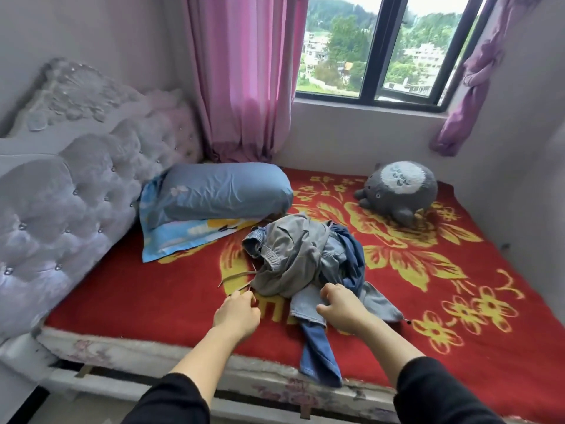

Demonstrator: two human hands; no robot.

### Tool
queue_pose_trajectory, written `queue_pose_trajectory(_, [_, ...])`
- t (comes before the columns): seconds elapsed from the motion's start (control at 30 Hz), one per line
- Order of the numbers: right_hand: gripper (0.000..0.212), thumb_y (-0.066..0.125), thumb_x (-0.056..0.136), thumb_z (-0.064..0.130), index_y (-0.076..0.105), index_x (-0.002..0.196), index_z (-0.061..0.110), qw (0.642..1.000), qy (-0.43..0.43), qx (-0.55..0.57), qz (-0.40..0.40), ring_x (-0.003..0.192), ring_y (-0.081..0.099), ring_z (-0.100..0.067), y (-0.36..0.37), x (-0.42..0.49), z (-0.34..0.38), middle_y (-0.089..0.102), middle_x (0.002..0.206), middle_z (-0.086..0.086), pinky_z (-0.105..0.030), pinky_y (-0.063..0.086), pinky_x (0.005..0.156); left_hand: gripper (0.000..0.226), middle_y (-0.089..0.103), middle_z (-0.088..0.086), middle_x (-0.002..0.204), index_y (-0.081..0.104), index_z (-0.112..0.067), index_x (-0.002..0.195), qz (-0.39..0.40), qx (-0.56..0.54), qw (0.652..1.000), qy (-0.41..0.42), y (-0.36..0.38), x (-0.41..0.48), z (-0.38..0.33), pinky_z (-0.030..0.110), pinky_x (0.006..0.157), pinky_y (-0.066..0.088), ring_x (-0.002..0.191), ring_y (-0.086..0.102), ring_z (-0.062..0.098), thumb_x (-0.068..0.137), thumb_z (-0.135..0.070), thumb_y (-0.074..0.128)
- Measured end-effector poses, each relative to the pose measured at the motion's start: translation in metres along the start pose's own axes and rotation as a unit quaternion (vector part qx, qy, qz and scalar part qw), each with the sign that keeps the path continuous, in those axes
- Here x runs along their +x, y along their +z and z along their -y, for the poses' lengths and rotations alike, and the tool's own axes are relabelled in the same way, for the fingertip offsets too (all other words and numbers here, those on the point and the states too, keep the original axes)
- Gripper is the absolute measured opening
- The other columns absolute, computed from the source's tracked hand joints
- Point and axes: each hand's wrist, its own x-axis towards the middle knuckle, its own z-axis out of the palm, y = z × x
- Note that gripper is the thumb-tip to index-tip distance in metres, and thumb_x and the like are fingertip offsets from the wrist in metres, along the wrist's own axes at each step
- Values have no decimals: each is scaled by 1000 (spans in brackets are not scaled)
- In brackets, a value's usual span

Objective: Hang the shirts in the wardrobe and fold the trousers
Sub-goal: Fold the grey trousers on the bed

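The clothes pile (305, 258) sits pretty much in the middle of the bed, all tangled up. On top there's a pair of grey trousers (290, 246) with an elastic waist, and their drawstring (235, 276) trails out to the left across the blanket. Under that, the light denim jeans (305, 309) poke out toward the near edge, and a dark blue garment (319, 356) hangs down over the mattress edge (153, 350). The right hand (339, 307) has its fingers curled into the light denim, gripping it at the near side of the heap. The left hand (237, 313) is curled up right at the tip of the drawstring, but honestly can't tell if it's actually pinching it or just beside it. Both arms are in black sleeves. Everything lies on a red blanket (458, 301) with big yellow flowers. Behind the pile on the left is a blue pillow (226, 191) stacked on a flatter printed pillow (183, 237), against a tufted headboard (76, 179). A grey plush toy (397, 191) sits at the back right, with a pink curtain (244, 87) and the window (382, 50) behind.
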Motion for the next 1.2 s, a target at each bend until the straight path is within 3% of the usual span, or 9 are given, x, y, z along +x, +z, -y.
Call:
queue_pose_trajectory(0.2, [40, 54, 86, 26, 52, 123, 9, 998, 34, 0, 52, 113, 52, -24, 9, 101, -25, 53, 122, -10, -29, 41, 93, 29, 52, 4, 125, 56, -23, 116, 57, -33, 997, -38, 31, 103, -1, 32, 92, 44, 116, 54, 25, 91, -29, 44])
queue_pose_trajectory(0.37, [34, 52, 88, 27, 53, 117, 10, 995, 15, -17, 97, 110, 52, -25, 18, 210, -44, 53, 118, -9, -32, 42, 92, 29, 54, 4, 127, 55, -21, 116, 81, -62, 991, -90, 66, 198, -4, 32, 91, 45, 117, 53, 25, 90, -29, 45])
queue_pose_trajectory(0.6, [26, 48, 89, 21, 50, 113, 10, 986, -59, -90, 128, 112, 48, -30, 45, 351, -55, 52, 116, -11, -36, 42, 91, 47, 46, 6, 142, 45, -20, 138, 124, -128, 968, -179, 131, 297, 4, 35, 100, 42, 126, 48, 27, 92, -30, 46])
queue_pose_trajectory(0.73, [30, 45, 89, 17, 47, 118, 12, 968, -142, -167, 122, 116, 41, -29, 74, 407, -51, 47, 122, -8, -38, 38, 89, 60, 30, 6, 154, 27, -14, 149, 132, -137, 961, -202, 164, 336, 12, 34, 113, 29, 140, 30, 24, 94, -29, 46])
queue_pose_trajectory(0.9, [59, 51, 85, 10, 34, 141, 17, 922, -272, -259, 98, 129, 31, -29, 105, 462, -39, 36, 140, -8, -40, 32, 98, 75, 1, 0, 161, 6, -25, 154, 154, -111, 965, -181, 195, 373, 19, 41, 117, 20, 148, 4, 22, 93, -32, 50])
queue_pose_trajectory(1.0, [75, 51, 90, 11, 14, 152, 31, 891, -307, -311, 126, 143, 10, -29, 117, 489, -33, 9, 159, -8, -46, 22, 107, 61, -4, -5, 161, 24, -31, 150, 160, -93, 971, -148, 209, 384, 19, 45, 117, 13, 148, -8, 19, 94, -38, 48])
queue_pose_trajectory(1.1, [72, 46, 96, 16, 9, 151, 43, 835, -340, -398, 173, 147, -16, -29, 126, 508, -28, -17, 160, -4, -54, 7, 114, 49, 9, -5, 160, 39, -26, 144, 176, -63, 980, -63, 217, 386, 16, 42, 118, 12, 148, -5, 17, 97, -42, 42])
queue_pose_trajectory(1.2, [53, 47, 97, 25, 32, 147, 32, 766, -362, -500, 180, 145, -23, -30, 130, 517, -28, -13, 161, -5, -60, -1, 114, 41, 40, 1, 149, 46, -22, 134, 214, -120, 968, -43, 216, 378, 15, 38, 118, 13, 143, 24, 19, 99, -41, 37])
